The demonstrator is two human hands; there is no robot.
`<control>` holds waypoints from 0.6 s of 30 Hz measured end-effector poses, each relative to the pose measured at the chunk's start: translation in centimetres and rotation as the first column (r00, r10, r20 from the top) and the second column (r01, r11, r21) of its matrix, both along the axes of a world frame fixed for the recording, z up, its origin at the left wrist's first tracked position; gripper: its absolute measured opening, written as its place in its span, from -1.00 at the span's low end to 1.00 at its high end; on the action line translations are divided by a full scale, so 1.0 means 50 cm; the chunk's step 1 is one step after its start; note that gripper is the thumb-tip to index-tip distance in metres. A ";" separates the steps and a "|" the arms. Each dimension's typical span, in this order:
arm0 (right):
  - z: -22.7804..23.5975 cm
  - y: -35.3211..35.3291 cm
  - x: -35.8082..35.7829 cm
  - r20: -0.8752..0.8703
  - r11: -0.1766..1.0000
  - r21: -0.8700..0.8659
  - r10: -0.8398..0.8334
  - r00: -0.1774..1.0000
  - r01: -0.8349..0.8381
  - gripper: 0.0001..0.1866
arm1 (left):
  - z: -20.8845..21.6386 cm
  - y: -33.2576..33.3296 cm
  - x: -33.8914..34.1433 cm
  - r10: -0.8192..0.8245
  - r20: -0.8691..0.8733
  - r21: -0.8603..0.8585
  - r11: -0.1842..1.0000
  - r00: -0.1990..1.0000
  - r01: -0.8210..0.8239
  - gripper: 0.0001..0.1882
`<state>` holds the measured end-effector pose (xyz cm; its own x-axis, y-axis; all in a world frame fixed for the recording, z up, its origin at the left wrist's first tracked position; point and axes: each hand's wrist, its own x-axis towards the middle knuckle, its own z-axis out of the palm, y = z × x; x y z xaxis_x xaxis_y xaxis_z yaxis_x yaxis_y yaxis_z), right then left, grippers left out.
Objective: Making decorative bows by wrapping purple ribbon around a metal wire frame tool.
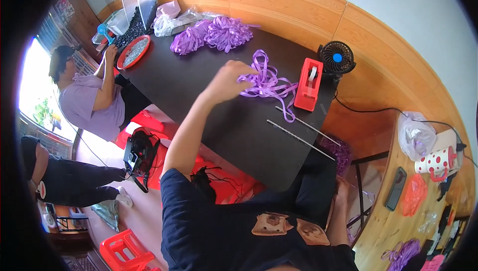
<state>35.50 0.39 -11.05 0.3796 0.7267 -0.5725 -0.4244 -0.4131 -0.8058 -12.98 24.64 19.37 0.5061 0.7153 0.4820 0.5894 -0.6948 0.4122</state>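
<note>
My left hand (231, 81) reaches across the dark table (226, 139), its fingers curled around part of a loose heap of purple ribbon (269, 84). The ribbon's loops spread toward the right, and one end trails down past a red tape dispenser (308, 86). My right hand (341, 189) is low at my right side, beside my leg and just below a bunch of purple ribbon (342, 155) under the table's edge. Its fingers are mostly hidden. Two thin metal rods (300, 139) lie slantwise at the table's near right corner.
Purple ribbon bundles (215, 34) lie at the back. A small black fan (337, 58) stands at the right corner. At the left, a person (92, 92) sits by a red tray (134, 52) of small pieces. A wooden side table (381, 231) holds a phone (396, 189) and dotted mug (434, 162).
</note>
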 end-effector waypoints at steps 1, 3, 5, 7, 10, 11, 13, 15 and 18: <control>0.004 0.001 -0.003 0.000 1.000 -0.005 0.016 1.000 -0.016 -0.82 | -0.012 -0.013 0.029 0.073 -0.078 0.074 0.995 0.994 -0.067 -0.65; 0.026 0.003 -0.025 -0.002 1.000 0.003 0.012 1.000 -0.012 -0.81 | -0.035 -0.029 0.047 0.147 -0.257 0.095 0.987 0.955 -0.126 -0.70; 0.056 0.000 -0.037 0.000 1.000 0.014 0.008 1.000 -0.008 -0.81 | -0.056 0.003 0.028 0.225 -0.207 0.124 0.971 0.952 -0.202 -0.74; 0.076 -0.004 -0.044 0.017 0.996 -0.089 -0.020 1.000 0.021 -0.81 | -0.048 0.050 -0.006 0.259 0.267 -0.200 0.957 0.928 -0.209 -0.88; 0.093 -0.007 -0.050 0.018 0.994 -0.068 -0.085 0.996 0.086 -0.80 | 0.022 0.063 -0.039 0.341 0.720 -0.431 0.902 0.604 0.005 -0.89; 0.085 -0.012 -0.045 0.016 0.994 -0.069 -0.084 0.996 0.085 -0.80 | 0.048 0.057 -0.040 0.343 0.725 -0.405 0.914 0.597 -0.033 -0.89; 0.065 -0.018 -0.032 -0.046 0.999 0.020 -0.042 0.998 0.043 -0.80 | 0.090 0.046 -0.042 0.306 0.769 -0.364 0.932 0.561 -0.009 -0.88; 0.041 -0.012 -0.031 -0.023 0.999 0.007 -0.036 0.999 0.036 -0.79 | 0.127 0.031 -0.036 0.286 0.808 -0.364 0.930 0.514 0.056 -0.88; 0.022 -0.008 -0.024 0.043 1.000 0.010 -0.013 0.999 0.013 -0.78 | 0.152 0.043 -0.040 0.243 0.790 -0.319 0.947 0.562 0.041 -0.87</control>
